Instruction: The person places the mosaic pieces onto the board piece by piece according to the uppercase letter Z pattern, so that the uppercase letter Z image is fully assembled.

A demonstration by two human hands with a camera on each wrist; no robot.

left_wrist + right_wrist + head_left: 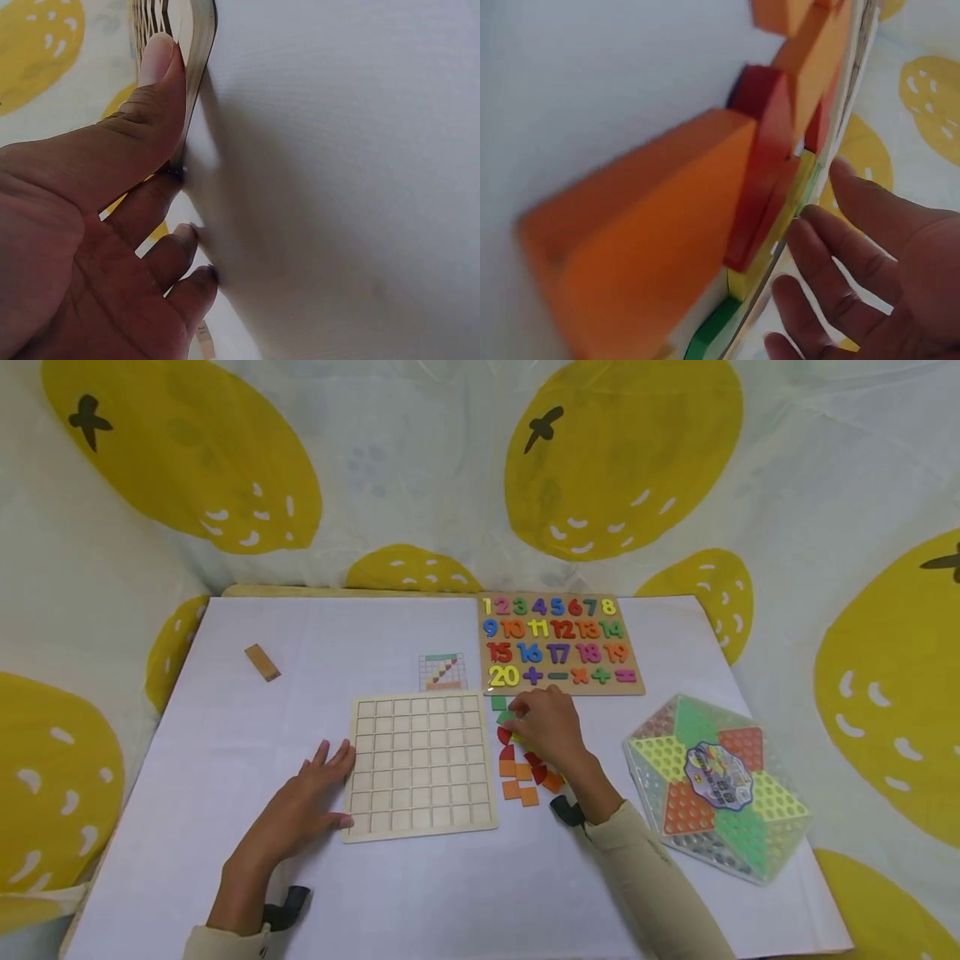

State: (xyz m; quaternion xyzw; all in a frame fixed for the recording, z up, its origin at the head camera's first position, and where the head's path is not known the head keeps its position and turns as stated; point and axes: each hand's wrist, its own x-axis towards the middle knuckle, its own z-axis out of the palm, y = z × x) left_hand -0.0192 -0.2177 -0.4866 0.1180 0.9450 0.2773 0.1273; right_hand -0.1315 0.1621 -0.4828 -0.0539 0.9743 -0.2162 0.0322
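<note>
Head view, with both wrist views as detail: I look down on a white table (187, 735) where a person works with two bare hands. A pale wooden grid board (402, 741) lies flat near the middle. At its left side the left hand (303, 802) is spread, its thumb at the near left corner and its fingers reaching to the left edge; in the left wrist view I see this thumb laid over the rim.

Just right of the board lies a cluster of flat pieces: a green square (498, 702) at the far end, red pieces (538, 773) in the middle and orange pieces (529, 796) at the near end. The right hand (551, 727) is over the far part of the cluster, thumb and fingers bent toward a second green piece (505, 717); I cannot tell whether it has hold of it.

Beyond the board's far edge lies a small printed card (442, 672), with a number board (555, 688) to its right. A star-patterned game board (720, 777) occupies the right side, and a brown block (262, 662) the far left.
</note>
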